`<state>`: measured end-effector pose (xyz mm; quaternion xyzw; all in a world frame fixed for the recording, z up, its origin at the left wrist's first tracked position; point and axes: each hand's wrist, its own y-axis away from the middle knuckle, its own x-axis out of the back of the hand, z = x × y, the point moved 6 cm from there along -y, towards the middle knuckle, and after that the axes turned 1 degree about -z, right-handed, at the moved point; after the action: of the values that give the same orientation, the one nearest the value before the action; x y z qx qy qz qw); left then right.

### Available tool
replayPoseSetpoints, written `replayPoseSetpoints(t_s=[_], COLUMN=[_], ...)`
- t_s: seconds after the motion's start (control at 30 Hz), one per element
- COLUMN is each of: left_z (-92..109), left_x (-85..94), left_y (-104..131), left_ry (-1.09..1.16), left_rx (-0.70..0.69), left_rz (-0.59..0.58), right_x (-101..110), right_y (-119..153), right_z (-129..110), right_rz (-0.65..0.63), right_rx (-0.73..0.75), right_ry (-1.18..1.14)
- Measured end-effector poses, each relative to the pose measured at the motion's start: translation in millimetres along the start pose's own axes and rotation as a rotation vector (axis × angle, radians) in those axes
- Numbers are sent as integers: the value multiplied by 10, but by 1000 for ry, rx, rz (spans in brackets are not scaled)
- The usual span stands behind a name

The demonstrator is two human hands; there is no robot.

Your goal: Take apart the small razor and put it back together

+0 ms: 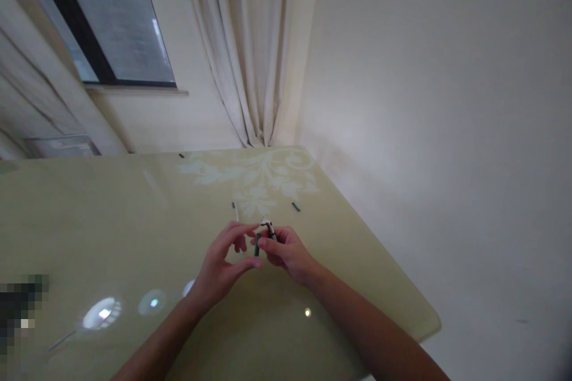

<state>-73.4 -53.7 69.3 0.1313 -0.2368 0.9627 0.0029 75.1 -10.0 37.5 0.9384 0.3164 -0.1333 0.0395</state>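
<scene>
My right hand (286, 251) is closed round a small white-and-black object (269, 228), whose kind I cannot make out; its upper end sticks out above the fingers. A slim green stick, like a battery (257, 244), stands upright at the tip of my right thumb. Around that green stick curves my left hand (226, 253), open, its index finger above the stick's top and its thumb just below the bottom. Whether the left fingertips touch it is hard to tell.
A second green battery-like stick (296, 206) lies beyond my right hand. Past my left hand lies a thin white stick with a dark end (236, 209). A small dark piece (181, 156) is near the far edge of the glossy table (111, 226). A wall (429, 131) runs along the right.
</scene>
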Motion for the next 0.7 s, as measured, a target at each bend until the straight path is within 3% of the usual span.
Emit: replayPoseSetpoints(t_s=[0.07, 0.17, 0.23, 0.33, 0.47, 0.57, 0.7], left_z=[-129, -319, -360, -334, -271, -258, -226], left_x=[-8, -79, -135, -180, -188, -154, -34], left_y=[0, 90, 151, 178, 159, 138, 54], left_ry=[131, 305, 408, 491, 456, 419, 369], left_rx=[228, 603, 725, 744, 697, 664, 504], left_rz=[-13, -96, -166, -219, -236, -214, -108], right_x=[38, 22, -13, -61, -86, -80, 7], right_y=[21, 104, 175, 245, 297, 296, 234], right_z=[-120, -361, -457, -467, -429, -459, -521], right_rz=[57, 107, 115, 69, -4, -14, 88], right_rx=[128, 441, 620, 757, 835, 809, 631], right_ry=[221, 593, 778, 1021, 1204, 1146, 854])
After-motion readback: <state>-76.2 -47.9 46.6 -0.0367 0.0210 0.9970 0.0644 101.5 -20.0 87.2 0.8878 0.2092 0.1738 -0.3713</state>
